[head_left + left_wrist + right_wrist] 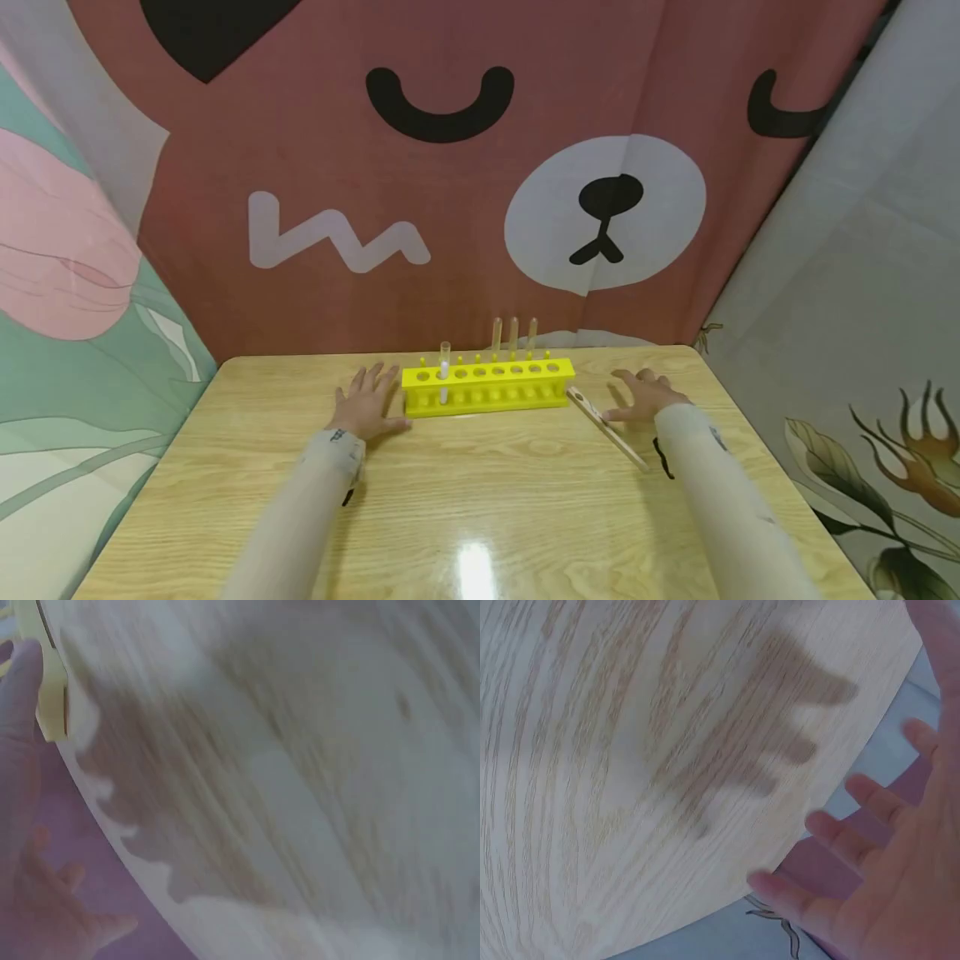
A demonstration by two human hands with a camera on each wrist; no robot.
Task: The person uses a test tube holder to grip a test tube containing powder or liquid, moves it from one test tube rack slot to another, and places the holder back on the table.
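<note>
A yellow test tube rack (487, 390) stands near the back of the table, with a row of round holes. In its left part sits a clear test tube (445, 354) with something white inside. Three more test tubes (513, 333) stick up upside down on pegs along the rack's back right. My left hand (365, 406) is spread just left of the rack, its thumb close to the rack's lower left corner. To the right, my right hand (641, 397) hovers with fingers apart beside a pale wooden test tube clamp (607, 428) lying slantwise. Both hands hold nothing.
The wood-grain table (420, 500) ends against a reddish curtain (450, 308) with a printed bear face. Patterned cloths hang at the left and right sides. A bright light reflection lies near the table's front.
</note>
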